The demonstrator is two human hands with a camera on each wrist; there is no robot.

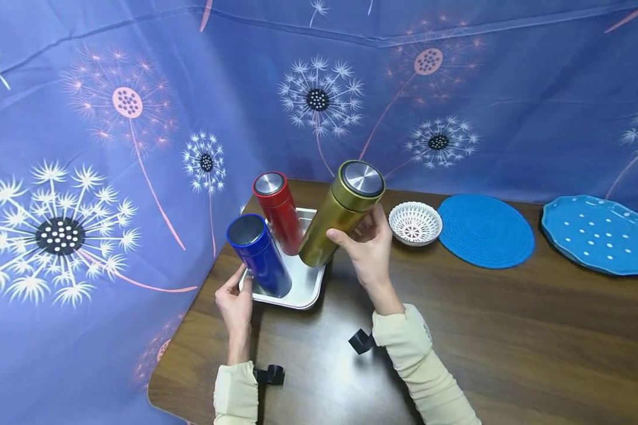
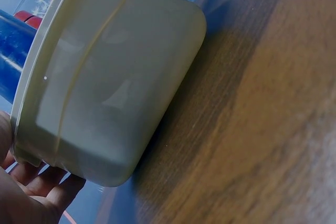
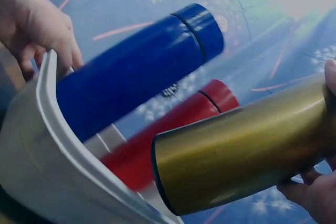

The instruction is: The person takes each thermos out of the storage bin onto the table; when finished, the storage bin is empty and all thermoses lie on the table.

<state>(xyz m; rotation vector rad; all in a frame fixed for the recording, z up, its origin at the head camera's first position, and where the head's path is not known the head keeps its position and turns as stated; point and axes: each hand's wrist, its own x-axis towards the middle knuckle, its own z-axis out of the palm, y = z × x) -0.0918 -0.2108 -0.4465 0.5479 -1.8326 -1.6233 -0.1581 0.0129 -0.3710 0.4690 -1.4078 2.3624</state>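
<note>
My right hand (image 1: 369, 251) grips a gold thermos flask (image 1: 332, 221) with a silver-topped lid. It is tilted, its base overlapping the right side of a pale rectangular container (image 1: 308, 289) in the head view. My left hand (image 1: 236, 304) holds that container by its near left corner, with thumb at the rim and fingers underneath the edge outside. A blue thermos flask (image 1: 263, 260) stands in the container close to my left thumb, and a red thermos flask (image 1: 282, 212) stands behind it. In the right wrist view, the rim (image 3: 50, 111) hides the blue flask's base.
A white openwork bowl (image 1: 415, 224) sits right of the container. Beyond it lie a round blue woven mat (image 1: 485, 231) and a blue dotted plate (image 1: 602, 235). The brown wooden table (image 1: 457, 330) backs onto a blue dandelion-print cloth (image 1: 244, 77).
</note>
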